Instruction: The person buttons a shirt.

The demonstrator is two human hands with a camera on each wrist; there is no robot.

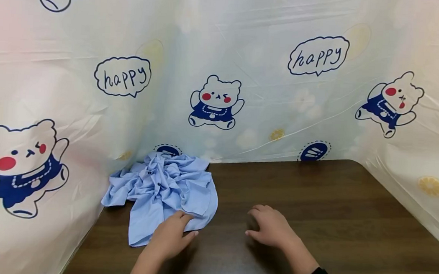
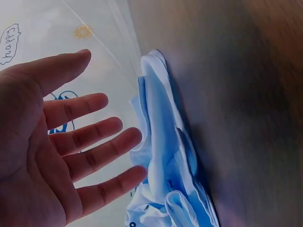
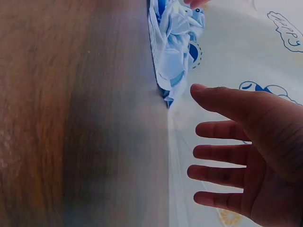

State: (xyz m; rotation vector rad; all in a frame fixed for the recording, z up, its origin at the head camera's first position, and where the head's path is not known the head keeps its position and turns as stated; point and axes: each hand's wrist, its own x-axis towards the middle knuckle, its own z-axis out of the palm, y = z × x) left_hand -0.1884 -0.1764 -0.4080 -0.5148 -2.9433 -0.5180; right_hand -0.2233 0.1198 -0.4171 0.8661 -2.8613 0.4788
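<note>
On the dark wooden counter (image 1: 313,201), seen from the head view, a crumpled light-blue shirt (image 1: 163,192) lies at about ten o'clock from the person, pushed up against the bear-printed plastic sheet (image 1: 214,103) that walls the corner; the left hand (image 1: 169,236) rests with its fingertips on the shirt's near hem, fingers laid fairly flat and not plainly closed round any cloth; the right hand (image 1: 270,226) sits palm-down on bare wood at roughly one o'clock, apart from the shirt, its fingers relaxed and holding nothing.

In the left wrist view, the left hand (image 2: 52,146) is spread, fingers (image 2: 104,149) straight and released, with the bunched shirt (image 2: 165,156) just beside the fingertips at three o'clock; whether they touch the cloth here I cannot tell.

In the right wrist view, the right hand (image 3: 251,156) is likewise spread and empty; the shirt (image 3: 175,42) shows far off at eleven o'clock, against the sheet.

By my judgement this is the very start of handling the shirt, the reach only; the next move calls for both hands to take hold of the cloth and draw it out of the corner toward the middle of the counter, where it can be spread flat.
</note>
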